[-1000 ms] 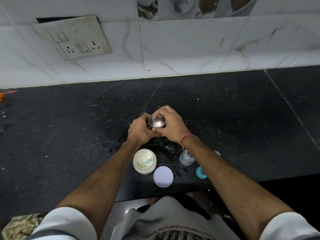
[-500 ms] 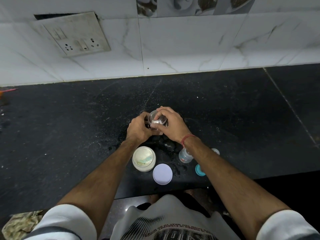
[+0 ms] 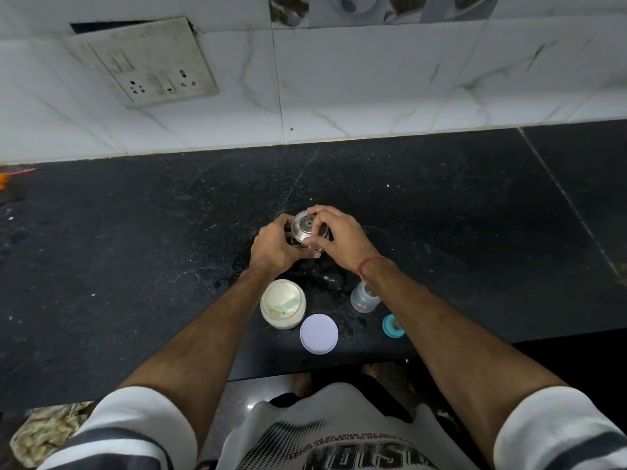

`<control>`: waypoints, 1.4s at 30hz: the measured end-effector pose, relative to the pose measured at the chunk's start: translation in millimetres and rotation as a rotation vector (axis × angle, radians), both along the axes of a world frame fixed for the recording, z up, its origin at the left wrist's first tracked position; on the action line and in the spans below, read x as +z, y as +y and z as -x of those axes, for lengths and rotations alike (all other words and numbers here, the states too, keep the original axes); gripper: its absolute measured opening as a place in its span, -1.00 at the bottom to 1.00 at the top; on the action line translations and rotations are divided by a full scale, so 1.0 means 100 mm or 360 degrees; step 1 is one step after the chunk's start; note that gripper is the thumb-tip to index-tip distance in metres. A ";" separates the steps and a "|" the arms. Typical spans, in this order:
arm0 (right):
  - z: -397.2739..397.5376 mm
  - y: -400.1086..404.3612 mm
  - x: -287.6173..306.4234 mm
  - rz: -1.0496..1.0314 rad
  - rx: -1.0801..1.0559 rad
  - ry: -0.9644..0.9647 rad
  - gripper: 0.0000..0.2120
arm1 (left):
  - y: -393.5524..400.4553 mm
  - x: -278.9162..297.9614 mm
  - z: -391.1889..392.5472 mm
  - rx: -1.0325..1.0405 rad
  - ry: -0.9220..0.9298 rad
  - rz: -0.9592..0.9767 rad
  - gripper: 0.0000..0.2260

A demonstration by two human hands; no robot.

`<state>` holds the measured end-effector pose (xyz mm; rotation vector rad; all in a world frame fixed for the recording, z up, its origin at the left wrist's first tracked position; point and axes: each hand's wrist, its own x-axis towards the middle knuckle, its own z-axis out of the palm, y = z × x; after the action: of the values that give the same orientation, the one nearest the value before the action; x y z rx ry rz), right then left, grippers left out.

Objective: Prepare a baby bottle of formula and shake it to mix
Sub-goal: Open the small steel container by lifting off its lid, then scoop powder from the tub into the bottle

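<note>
So a steel flask (image 3: 307, 228) is being held upright on the black countertop (image 3: 135, 249), pretty much in the middle of it. The body of the flask is wrapped by the left hand (image 3: 273, 247), fingers curled round its side. The shiny cap on top is pinched by the right hand (image 3: 339, 237), thumb on the near side and fingers over the far rim; a red thread (image 3: 369, 262) is worn on that wrist.

Everything else is placed relative to the flask. Just nearer the person and a bit left, an open formula jar (image 3: 283, 308) is sat with pale powder inside and what looks like a scoop, hard to tell. Its white lid (image 3: 319, 333) is laid flat nearer still, close beside the jar. The baby bottle (image 3: 363, 297) is stood nearer and to the right, partly covered by the right forearm, uncapped as far as can be made out. A teal cap piece (image 3: 390, 325) is left right by the counter's front edge, beyond the bottle.
</note>
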<state>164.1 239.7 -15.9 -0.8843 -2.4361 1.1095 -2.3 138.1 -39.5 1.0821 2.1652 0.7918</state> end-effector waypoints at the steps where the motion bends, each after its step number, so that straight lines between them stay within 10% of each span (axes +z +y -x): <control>1: 0.01 0.01 0.03 0.0007 0.0000 -0.0028 -0.78 | 0.00 0.00 0.00 -0.0006 0.0000 0.0009 -0.16; 8: 0.01 -0.08 0.26 -0.0082 -0.0052 -0.0080 -0.66 | -0.10 0.08 -0.03 -0.0016 -0.0163 -0.0071 0.01; 14: -0.12 -0.46 0.34 -0.0352 -0.0120 0.0097 -0.76 | -0.55 0.13 0.08 0.0085 -0.0519 -0.0164 -0.65; 21: -0.32 -0.96 0.27 -0.0218 0.0147 -0.0113 -0.93 | -1.44 0.15 -0.35 0.0417 -0.1026 -0.0507 -0.60; 29: -0.09 -1.12 0.51 -0.0410 0.0337 -0.0816 -0.66 | -1.71 -0.07 -0.62 0.0161 -0.0372 -0.0513 -0.17; 42: 0.29 -1.27 0.64 -0.0672 0.0218 -0.1234 -0.65 | -1.67 -0.07 -0.63 0.0251 -0.0285 -0.0615 -0.22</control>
<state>134.9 112.4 47.9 -1.1575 -3.2063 0.2437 60.5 -28.4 -46.3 0.9819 2.0100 1.3687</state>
